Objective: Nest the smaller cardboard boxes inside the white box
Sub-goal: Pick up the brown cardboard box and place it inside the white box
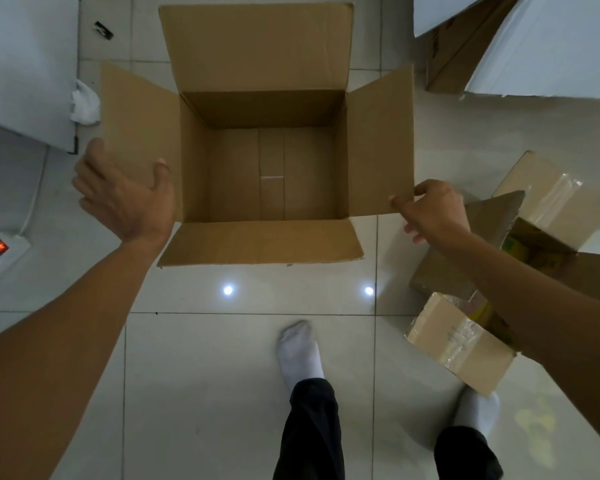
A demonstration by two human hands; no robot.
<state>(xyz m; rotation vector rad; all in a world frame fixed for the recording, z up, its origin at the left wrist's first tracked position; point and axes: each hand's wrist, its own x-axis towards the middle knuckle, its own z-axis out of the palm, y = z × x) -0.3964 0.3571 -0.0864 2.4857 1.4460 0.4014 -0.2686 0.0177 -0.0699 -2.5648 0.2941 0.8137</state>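
Right hand pinches the open brown box's right flap corner; left hand spread open, cupping the left flap. 2 smaller taped boxes sit nearer the right hand.

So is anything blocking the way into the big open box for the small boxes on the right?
Nothing visible does. The open box is empty, all four flaps folded outward. The right hand pinches the right flap, which lies between the small taped boxes and the opening.
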